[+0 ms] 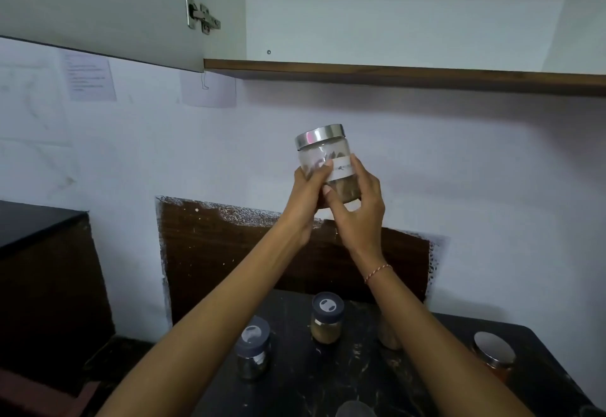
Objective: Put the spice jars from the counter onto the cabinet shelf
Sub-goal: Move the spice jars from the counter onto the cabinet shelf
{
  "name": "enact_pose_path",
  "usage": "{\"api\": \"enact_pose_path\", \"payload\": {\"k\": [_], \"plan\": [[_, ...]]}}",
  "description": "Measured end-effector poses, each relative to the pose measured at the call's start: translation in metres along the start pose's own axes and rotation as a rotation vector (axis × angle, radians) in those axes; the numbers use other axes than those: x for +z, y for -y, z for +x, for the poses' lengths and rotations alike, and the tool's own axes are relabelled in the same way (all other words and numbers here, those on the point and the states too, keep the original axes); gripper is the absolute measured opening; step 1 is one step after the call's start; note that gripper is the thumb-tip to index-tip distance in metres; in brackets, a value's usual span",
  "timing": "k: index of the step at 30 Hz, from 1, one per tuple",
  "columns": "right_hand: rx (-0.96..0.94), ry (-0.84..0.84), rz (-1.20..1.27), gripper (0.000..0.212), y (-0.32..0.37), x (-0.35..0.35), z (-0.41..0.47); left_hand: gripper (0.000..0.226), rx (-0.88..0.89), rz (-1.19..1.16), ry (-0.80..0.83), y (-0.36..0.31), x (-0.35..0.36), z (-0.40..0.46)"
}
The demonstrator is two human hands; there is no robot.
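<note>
Glass and steel-lidded, the spice jar (328, 164) is gripped by both hands: the left hand (305, 201) wraps its left side, the right hand (357, 206) its front and right. It is held in mid-air below the cabinet shelf (393, 74), well above the counter (314, 380), where two dark-capped jars (252, 347) (327, 318) and a metal-lidded jar (494, 354) stand.

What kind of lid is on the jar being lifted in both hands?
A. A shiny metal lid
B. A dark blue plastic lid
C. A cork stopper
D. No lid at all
A: the glass jar, held between the left hand and the right hand below the cabinet shelf, is capped with a shiny silver metal lid.
</note>
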State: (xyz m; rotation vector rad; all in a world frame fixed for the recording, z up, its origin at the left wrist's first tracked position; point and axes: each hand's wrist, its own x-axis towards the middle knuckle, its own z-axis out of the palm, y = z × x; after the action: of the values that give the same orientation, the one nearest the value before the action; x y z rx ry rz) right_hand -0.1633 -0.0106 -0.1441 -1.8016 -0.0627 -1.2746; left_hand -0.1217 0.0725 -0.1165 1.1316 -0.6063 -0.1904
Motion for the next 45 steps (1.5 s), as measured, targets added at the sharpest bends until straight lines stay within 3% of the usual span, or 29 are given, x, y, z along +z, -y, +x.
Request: {"api": "enact_pose_path", "payload": {"k": [3, 8, 14, 17, 27, 31, 36, 39, 43, 45], "plan": [[0.050, 0.092, 0.081, 0.057, 0.002, -0.003, 0.013, 0.046, -0.001, -0.048, 0.018, -0.009, -0.013, 0.004], [0.204, 0.403, 0.282, 0.067, 0.006, -0.008, 0.038, 0.046, -0.036, -0.132, 0.145, -0.017, -0.026, 0.007], [0.192, 0.487, 0.312, 0.069, 0.014, -0.007, 0.065, 0.052, -0.041, 0.040, 0.188, -0.045, -0.044, 0.024], [0.209, 0.471, 0.385, 0.064, 0.014, 0.001, 0.075, 0.036, 0.056, 0.122, 0.170, -0.052, -0.053, 0.032], [0.081, 0.449, 0.283, 0.045, 0.029, 0.049, 0.127, 0.032, 0.191, 0.311, 0.193, -0.093, -0.079, 0.082], [0.064, 0.422, 0.352, 0.034, 0.048, 0.073, 0.176, 0.036, 0.266, 0.428, 0.214, -0.134, -0.085, 0.121], [0.037, 0.364, 0.253, 0.041, 0.057, 0.118, 0.238, 0.050, 0.280, 0.538, 0.080, -0.172, -0.110, 0.189], [-0.018, 0.258, 0.083, 0.045, 0.056, 0.148, 0.270, 0.059, 0.257, 0.468, -0.035, -0.177, -0.122, 0.227], [0.018, 0.219, 0.052, 0.038, 0.055, 0.186, 0.308, 0.040, 0.275, 0.298, -0.236, -0.189, -0.127, 0.273], [0.080, 0.270, 0.107, 0.037, 0.054, 0.200, 0.325, 0.036, 0.295, 0.307, -0.242, -0.200, -0.137, 0.293]]}}
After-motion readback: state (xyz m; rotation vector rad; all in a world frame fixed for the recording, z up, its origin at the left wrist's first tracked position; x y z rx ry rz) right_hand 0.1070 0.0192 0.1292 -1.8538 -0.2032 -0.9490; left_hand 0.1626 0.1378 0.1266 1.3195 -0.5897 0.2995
